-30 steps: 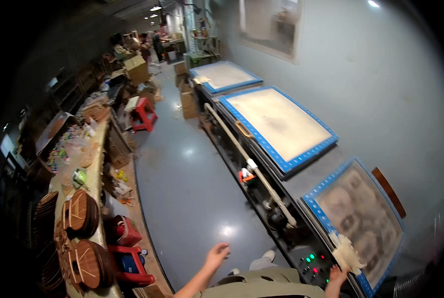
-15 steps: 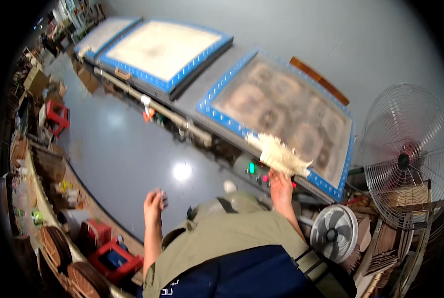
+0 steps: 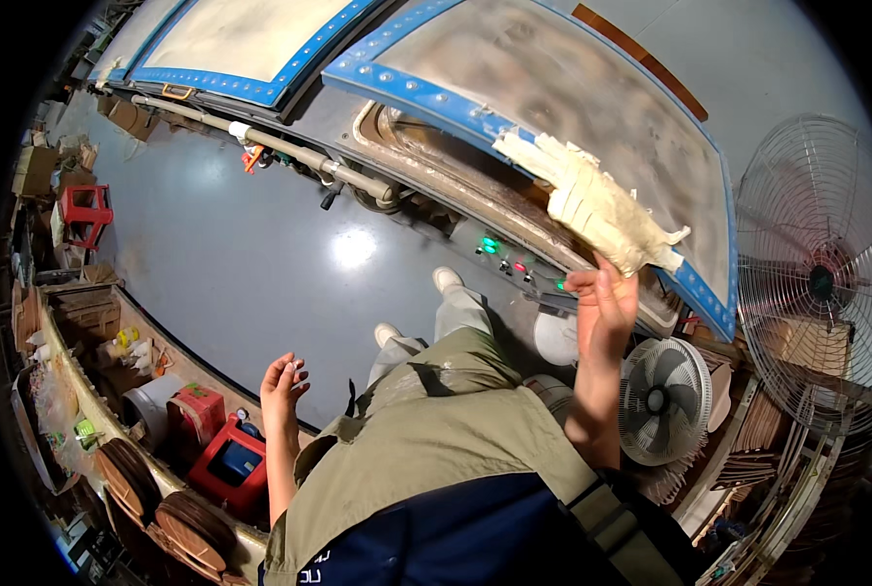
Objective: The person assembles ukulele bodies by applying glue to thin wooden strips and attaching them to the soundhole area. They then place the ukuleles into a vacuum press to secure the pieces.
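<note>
My right hand [image 3: 607, 308] is closed at the lower end of a bulky cream wrapped handle [image 3: 602, 210]. The handle sits on the front edge of a blue-framed lid [image 3: 612, 107] with a cloudy, stained sheet. The lid is tilted up at its front. Beneath it shows the brown, worn rim of a machine bed [image 3: 456, 186]; the bed's inside is mostly hidden. My left hand [image 3: 283, 381] hangs over the floor at my left side, its fingers loosely bent and apart with nothing visible in them.
Green and red lit buttons [image 3: 504, 256] line the machine front. A second blue-framed lid [image 3: 250, 44] lies flat further left. Two fans stand at right: a small white fan [image 3: 659, 396] and a large wire-caged one [image 3: 817, 278]. Red stools [image 3: 86, 215] and a cluttered bench [image 3: 84, 391] are at left.
The lid's front edge has risen off the bed, with my right hand moving up at the handle. My view has shifted, and both my shoes now show. My left hand stays low.
</note>
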A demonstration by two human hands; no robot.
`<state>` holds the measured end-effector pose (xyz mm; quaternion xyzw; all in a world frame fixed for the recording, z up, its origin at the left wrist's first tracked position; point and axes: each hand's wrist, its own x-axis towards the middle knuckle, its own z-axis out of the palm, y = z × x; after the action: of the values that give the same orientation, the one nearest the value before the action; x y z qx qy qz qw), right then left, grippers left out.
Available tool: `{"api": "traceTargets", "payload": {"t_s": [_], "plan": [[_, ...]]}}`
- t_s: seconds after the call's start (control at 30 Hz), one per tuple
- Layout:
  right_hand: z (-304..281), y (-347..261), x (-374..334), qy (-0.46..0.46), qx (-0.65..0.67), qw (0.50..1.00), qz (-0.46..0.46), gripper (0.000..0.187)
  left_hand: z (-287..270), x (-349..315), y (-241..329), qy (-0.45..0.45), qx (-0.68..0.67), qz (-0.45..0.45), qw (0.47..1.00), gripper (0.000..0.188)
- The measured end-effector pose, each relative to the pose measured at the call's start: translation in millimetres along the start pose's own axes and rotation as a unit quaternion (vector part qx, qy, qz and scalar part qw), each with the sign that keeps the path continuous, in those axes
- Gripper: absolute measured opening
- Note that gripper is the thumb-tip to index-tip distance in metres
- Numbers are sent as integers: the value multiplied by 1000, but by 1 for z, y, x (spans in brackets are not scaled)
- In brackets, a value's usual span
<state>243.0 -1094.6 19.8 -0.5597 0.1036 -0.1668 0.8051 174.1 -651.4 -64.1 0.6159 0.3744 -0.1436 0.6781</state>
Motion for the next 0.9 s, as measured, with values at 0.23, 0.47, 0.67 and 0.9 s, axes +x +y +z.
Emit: {"api": "traceTargets", "payload": {"t_s": [0.23,0.47,0.67,0.9], "plan": [[10,-28,33,126,-176,972,-89,38,70,42,39,-86,51,54,994,26],[-7,-70,72,161,-281,918,-229,28,218,53,107,-210,232,275,909,30],[-1,-122,100,159,-399,869,-247,27,347,21,202,-98,320,749,572,57],[0,-161,146,160,-396,844,-324,22,425,21,291,11,302,868,395,54]]}}
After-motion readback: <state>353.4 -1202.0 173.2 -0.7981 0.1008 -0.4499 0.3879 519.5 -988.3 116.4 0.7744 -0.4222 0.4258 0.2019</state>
